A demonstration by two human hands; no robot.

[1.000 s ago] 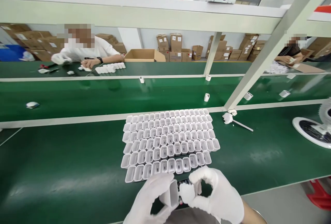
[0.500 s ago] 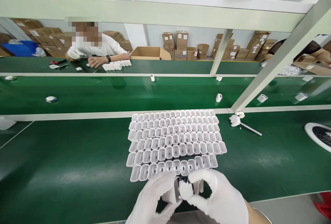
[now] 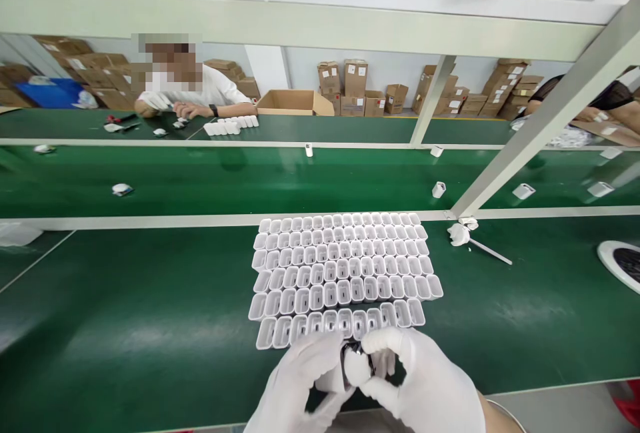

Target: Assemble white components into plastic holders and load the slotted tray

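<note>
Both my hands wear white gloves and meet at the bottom centre, just in front of the rows of cups. Between thumb and fingers, my left hand (image 3: 305, 383) holds a white plastic housing (image 3: 333, 379). My right hand (image 3: 425, 376) pinches a round white piece with dark edges (image 3: 358, 367) against the housing's open end. Several rows of small white open cups (image 3: 344, 293) stand packed together on the green table, the nearest row just beyond my fingertips.
A white stick with a crumpled white lump (image 3: 459, 234) lies right of the cups. Behind a low rail, white housings (image 3: 439, 189) rest on a green belt. A slanted post (image 3: 530, 119) rises at right. A person (image 3: 200, 89) works across the belt.
The view has shifted slightly, so the cups appear a little further right. Small items on the belt have moved right. My hands keep nearly the same grip. The person's hand opposite has moved slightly.
</note>
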